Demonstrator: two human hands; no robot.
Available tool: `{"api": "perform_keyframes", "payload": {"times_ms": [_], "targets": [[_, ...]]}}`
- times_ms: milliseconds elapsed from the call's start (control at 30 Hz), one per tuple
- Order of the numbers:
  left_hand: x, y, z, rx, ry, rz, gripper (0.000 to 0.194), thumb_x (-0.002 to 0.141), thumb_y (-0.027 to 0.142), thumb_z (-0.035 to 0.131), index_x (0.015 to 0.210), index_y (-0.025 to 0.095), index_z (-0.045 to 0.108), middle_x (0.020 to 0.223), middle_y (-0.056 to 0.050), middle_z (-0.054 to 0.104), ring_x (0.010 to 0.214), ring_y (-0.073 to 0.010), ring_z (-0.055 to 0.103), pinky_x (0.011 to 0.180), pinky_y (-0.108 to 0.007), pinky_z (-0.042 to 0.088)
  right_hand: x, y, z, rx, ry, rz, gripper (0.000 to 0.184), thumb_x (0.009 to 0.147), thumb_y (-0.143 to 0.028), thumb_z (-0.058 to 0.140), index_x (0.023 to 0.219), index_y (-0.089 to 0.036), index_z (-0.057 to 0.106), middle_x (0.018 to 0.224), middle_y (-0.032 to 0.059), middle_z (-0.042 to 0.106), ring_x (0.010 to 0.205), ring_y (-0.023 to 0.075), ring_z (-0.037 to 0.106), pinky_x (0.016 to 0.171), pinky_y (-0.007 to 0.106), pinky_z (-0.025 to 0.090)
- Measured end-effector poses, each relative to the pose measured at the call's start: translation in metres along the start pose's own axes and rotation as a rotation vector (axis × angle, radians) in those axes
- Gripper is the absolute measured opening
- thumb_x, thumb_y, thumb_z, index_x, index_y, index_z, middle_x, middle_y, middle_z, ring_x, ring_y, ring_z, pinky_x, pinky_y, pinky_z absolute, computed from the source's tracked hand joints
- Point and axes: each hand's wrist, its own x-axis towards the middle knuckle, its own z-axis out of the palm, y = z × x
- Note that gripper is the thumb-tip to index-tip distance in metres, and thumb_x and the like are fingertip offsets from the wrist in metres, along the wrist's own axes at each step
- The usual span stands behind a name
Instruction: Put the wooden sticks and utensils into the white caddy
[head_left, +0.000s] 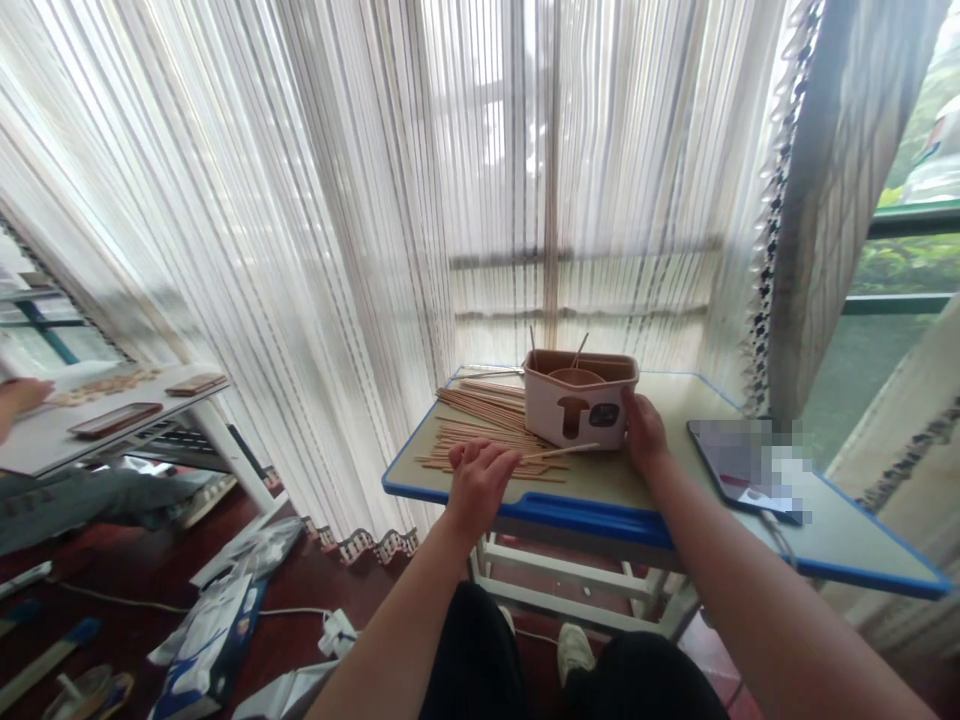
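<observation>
My left hand [484, 470] is at the front left of the small table, over loose wooden sticks [487, 436]. Its fingers are closed on one thin stick [562, 453], whose far end points right, in front of the box. With my right hand [645, 430] I grip the right side of a white box [544, 410] with a brown inside and a T-shaped brown mark on its front. A round brown rim shows inside the box, and two thin sticks poke up out of it. The fingers behind the box's side are partly hidden.
A tablet [727, 465] with a cable lies on the table's right, by the blue edge [585, 510]. Sheer curtains [360, 250] hang behind. Another person's hand [22, 395] is at a white table [45, 440] on the left. Packages [217, 640] and cables lie on the floor.
</observation>
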Motion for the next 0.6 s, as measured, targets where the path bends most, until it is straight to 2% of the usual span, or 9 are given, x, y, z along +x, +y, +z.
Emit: {"api": "perform_keyframes", "payload": {"times_ms": [133,233,300,400,467,600], "targets": [[0.018,-0.004,0.002,-0.114,0.029,-0.012,0.028,0.091,0.021,0.047,0.115,0.027,0.061,0.093,-0.004,0.065,0.090,-0.0176,0.053,0.084,-0.035,0.034,-0.001,-0.003,0.000,0.011,-0.001,-0.012,0.061,0.072,-0.076,0.040,0.077,-0.019,0.059,0.071,0.0044,0.063,0.066,0.0187,0.055,0.058,0.028,0.038],[0.035,-0.005,0.008,-0.385,0.069,-0.075,0.029,0.093,0.021,0.041,0.116,0.024,0.059,0.091,-0.006,0.060,0.084,-0.0156,0.054,0.078,-0.030,0.042,-0.001,-0.004,0.000,0.012,-0.009,-0.008,0.061,0.072,-0.076,0.041,0.078,-0.019,0.060,0.072,0.0051,0.064,0.068,0.0193,0.056,0.058,0.028,0.039],[0.044,-0.005,0.014,-0.584,0.099,-0.113,0.028,0.094,0.021,0.038,0.113,0.022,0.059,0.087,-0.004,0.056,0.075,-0.0123,0.053,0.070,-0.026,0.044,0.000,-0.002,0.000,0.002,-0.017,-0.003,0.060,0.073,-0.075,0.041,0.080,-0.019,0.060,0.075,0.0056,0.065,0.069,0.0197,0.056,0.059,0.029,0.039],[0.053,-0.003,0.022,-0.743,0.119,-0.143,0.024,0.092,0.020,0.040,0.095,0.019,0.064,0.085,-0.003,0.053,0.065,-0.0087,0.050,0.063,-0.022,0.044,0.002,0.002,0.000,-0.015,-0.014,0.001,0.060,0.074,-0.075,0.041,0.082,-0.019,0.061,0.078,0.0063,0.066,0.070,0.0207,0.057,0.061,0.030,0.040],[0.057,-0.002,0.024,-0.793,0.115,-0.181,0.023,0.090,0.020,0.042,0.088,0.018,0.065,0.087,-0.003,0.054,0.066,-0.0089,0.051,0.063,-0.022,0.045,0.004,0.005,0.000,-0.005,-0.022,0.002,0.060,0.074,-0.075,0.040,0.083,-0.020,0.062,0.079,0.0062,0.066,0.071,0.0212,0.058,0.062,0.031,0.041],[0.066,-0.003,0.017,-0.872,0.107,-0.302,0.028,0.086,0.019,0.044,0.105,0.019,0.065,0.090,-0.005,0.060,0.075,-0.0128,0.055,0.071,-0.026,0.047,0.005,0.005,0.001,0.004,-0.048,-0.013,0.058,0.075,-0.074,0.040,0.085,-0.021,0.061,0.081,0.0057,0.066,0.074,0.0217,0.058,0.065,0.032,0.043]]}}
